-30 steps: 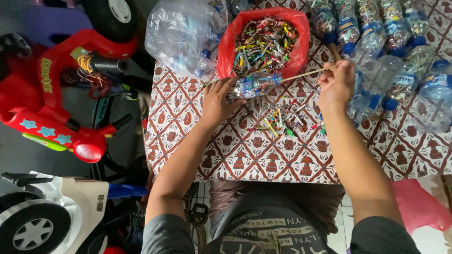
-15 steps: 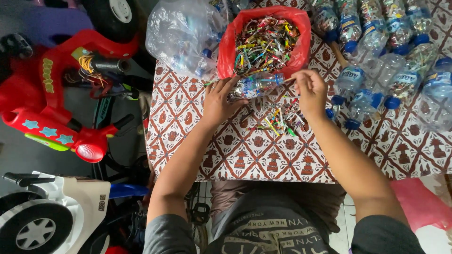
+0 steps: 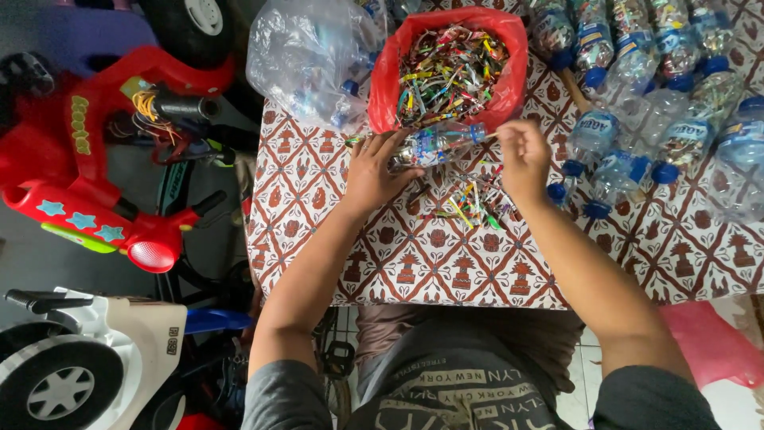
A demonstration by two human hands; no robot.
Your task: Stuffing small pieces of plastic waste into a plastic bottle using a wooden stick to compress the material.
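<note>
My left hand (image 3: 376,169) grips a clear plastic bottle (image 3: 436,145) lying on its side, partly filled with colourful scraps. My right hand (image 3: 521,158) is at the bottle's blue-capped mouth, its fingers pinched together on a thin stick pushed into the opening. Below the bottle, a small heap of colourful plastic strips (image 3: 469,203) lies on the patterned tablecloth (image 3: 398,263). Just behind the bottle stands a red bag (image 3: 382,87) full of the same colourful strips.
Several stuffed plastic bottles with blue caps (image 3: 652,87) lie at the right. A clear bag of empty bottles (image 3: 306,60) sits at the table's back left. A red toy ride-on (image 3: 87,183) and a white toy car (image 3: 79,358) stand on the floor at left. A pink bag (image 3: 708,342) lies lower right.
My right hand has moved left from beside the bottles to the mouth of the held bottle, pushing the stick in. The left hand has kept its grip on the bottle.
</note>
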